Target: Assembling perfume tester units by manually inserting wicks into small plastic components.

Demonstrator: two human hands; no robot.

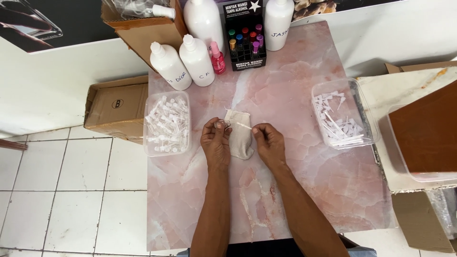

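- Pink marbled tabletop stands over a white tiled floor, with brown cardboard boxes at its left edge.
- At the table's middle, the left hand pinches a small clear glass vial at its fingertips, closed around it.
- The right hand holds a thin white plastic stick between thumb and finger, its far end pointing at the vial's mouth.
- Both hands rest over a small beige cloth pouch lying on the table.
- I judge the vial light, smooth, slippery and breakable; best taken by its sides, gently. The stick looks weightless and bendy, best held near its rear end.
- A clear plastic tub of similar vials sits left; a clear plastic tub of white dispenser tips sits right.
- White plastic bottles and a black display box of coloured roll-on bottles stand at the back.
- The vial is mostly hidden by fingers; whether stick and vial touch is too small to tell.
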